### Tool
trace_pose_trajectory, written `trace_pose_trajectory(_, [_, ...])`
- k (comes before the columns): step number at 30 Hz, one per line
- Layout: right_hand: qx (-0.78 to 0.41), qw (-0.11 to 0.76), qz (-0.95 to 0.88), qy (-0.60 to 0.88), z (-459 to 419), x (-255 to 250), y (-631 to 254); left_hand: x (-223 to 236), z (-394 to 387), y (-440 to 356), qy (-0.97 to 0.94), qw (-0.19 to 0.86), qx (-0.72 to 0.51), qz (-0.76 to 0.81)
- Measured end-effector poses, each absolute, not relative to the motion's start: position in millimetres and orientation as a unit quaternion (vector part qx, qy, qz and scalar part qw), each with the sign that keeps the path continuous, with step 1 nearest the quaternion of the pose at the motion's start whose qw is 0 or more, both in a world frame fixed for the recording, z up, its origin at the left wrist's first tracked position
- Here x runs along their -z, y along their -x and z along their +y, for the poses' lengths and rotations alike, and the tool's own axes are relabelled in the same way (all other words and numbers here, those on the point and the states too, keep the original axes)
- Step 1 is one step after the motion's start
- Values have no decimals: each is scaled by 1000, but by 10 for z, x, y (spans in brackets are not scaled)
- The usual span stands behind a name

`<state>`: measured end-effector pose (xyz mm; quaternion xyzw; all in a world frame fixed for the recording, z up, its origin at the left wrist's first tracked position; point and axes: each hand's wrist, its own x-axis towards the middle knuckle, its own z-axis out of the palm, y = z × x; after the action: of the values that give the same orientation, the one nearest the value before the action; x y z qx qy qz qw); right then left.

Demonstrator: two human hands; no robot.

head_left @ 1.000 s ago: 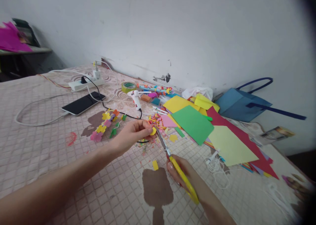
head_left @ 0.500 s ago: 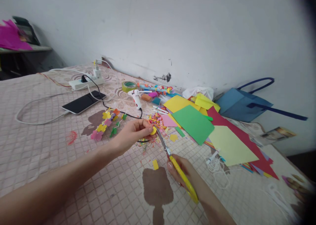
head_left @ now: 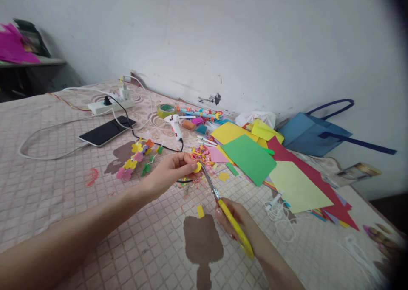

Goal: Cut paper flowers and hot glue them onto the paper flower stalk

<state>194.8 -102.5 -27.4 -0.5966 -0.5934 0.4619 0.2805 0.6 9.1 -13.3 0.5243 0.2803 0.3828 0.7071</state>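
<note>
Between thumb and fingers, my left hand [head_left: 174,171] pinches a small yellow paper piece [head_left: 198,167]. My right hand [head_left: 234,220] grips yellow-handled scissors [head_left: 236,226], whose blades point up and left to the edge of that paper. Whether the blades are parted is hard to tell. Just behind lies a heap of tiny colourful paper scraps [head_left: 205,154]. A yellow paper flower [head_left: 224,176] rests right of the blades, and a small yellow strip [head_left: 200,211] lies below them. Left of my left hand is a string of paper flowers [head_left: 130,164].
Coloured sheets, a green one [head_left: 250,158] on top, spread to the right near a blue bag [head_left: 314,133]. A white glue gun [head_left: 174,126] and a tape roll [head_left: 166,110] stand behind. A phone [head_left: 107,130] on a cable and a power strip [head_left: 110,105] lie left.
Both hands, the yellow paper and the scissors keep nearly the same place. The scissor handles have shifted very slightly left and up; the whole view has moved a little too.
</note>
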Motion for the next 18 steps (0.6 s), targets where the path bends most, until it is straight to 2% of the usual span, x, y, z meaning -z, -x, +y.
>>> trace_pose_trajectory(10, [-500, 368, -504, 600, -975, 409, -1976, 143, 35, -33, -542, 705, -355, 287])
trace_pose_trajectory(18, [-494, 416, -491, 585, -961, 268, -1922, 201, -129, -101, -624, 690, -221, 292])
